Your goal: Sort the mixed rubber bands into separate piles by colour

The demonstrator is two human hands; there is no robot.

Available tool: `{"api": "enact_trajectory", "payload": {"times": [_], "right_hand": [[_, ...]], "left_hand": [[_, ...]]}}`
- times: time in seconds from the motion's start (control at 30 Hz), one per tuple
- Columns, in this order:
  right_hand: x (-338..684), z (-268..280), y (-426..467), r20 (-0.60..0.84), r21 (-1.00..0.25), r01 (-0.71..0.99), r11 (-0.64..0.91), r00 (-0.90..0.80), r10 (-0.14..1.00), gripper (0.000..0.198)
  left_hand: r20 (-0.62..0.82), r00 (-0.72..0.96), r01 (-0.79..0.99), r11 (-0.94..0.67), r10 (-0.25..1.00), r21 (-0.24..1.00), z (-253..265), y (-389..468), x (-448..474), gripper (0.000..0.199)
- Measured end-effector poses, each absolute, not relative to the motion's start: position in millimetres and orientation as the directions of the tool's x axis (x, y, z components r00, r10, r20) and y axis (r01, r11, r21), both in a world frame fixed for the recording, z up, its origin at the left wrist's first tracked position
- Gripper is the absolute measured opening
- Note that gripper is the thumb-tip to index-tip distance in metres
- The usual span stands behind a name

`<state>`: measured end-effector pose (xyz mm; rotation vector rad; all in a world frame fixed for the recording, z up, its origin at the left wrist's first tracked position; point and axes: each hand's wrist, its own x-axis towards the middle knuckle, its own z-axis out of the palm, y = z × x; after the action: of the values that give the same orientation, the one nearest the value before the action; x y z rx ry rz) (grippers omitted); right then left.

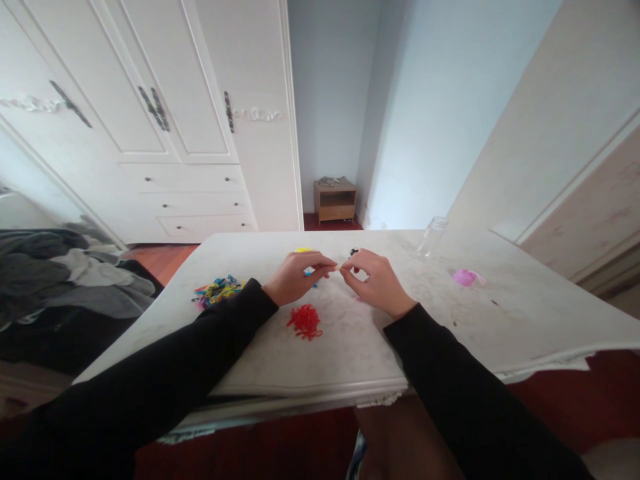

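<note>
My left hand (297,277) and my right hand (374,279) face each other above the table, both pinching. Between their fingertips stretches a thin yellowish rubber band (338,267), small and hard to make out. A heap of red rubber bands (304,322) lies just in front of my left hand. Behind that hand, yellow bands (303,250) show in part, and some blue bands (311,277) are mostly covered by its fingers. Small black pieces (354,252) peek out behind my right hand. By my left sleeve lies a mixed-colour heap of bands (219,291).
On the right of the white table (350,363) stand a clear glass jar (433,237) and a pink, rounded thing (465,277) with a thin tail. Dark and grey clothes (100,267) are piled at left. A wardrobe (200,133) and a small wooden cabinet (336,212) stand beyond.
</note>
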<state>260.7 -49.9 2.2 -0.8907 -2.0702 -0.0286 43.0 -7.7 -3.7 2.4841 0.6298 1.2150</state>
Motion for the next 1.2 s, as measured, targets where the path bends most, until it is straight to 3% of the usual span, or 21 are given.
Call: {"api": "enact_trajectory", "payload": {"times": [0.3, 0.6, 0.77, 1.0, 1.2], "right_hand": [[261, 1, -50, 0.698, -0.331, 0.615, 0.715, -0.350, 0.624, 0.017], [293, 1, -36, 0.713, -0.410, 0.622, 0.667, -0.238, 0.660, 0.014], [330, 0, -35, 0.568, -0.529, 0.600, 0.601, -0.276, 0.775, 0.009], [335, -1, -41, 0.477, -0.504, 0.589, 0.631, -0.420, 0.772, 0.011], [328, 2, -43, 0.558, -0.479, 0.618, 0.624, -0.335, 0.760, 0.008]], "left_hand": [[0.589, 0.555, 0.242, -0.791, 0.588, 0.562, 0, -12, 44, 0.019], [0.587, 0.531, 0.238, -0.772, 0.611, 0.589, -2, -9, 43, 0.019], [0.585, 0.515, 0.241, -0.761, 0.626, 0.602, -3, -10, 44, 0.019], [0.569, 0.524, 0.240, -0.751, 0.634, 0.615, -4, -10, 43, 0.021], [0.573, 0.553, 0.241, -0.774, 0.605, 0.585, -4, -10, 45, 0.021]]}}
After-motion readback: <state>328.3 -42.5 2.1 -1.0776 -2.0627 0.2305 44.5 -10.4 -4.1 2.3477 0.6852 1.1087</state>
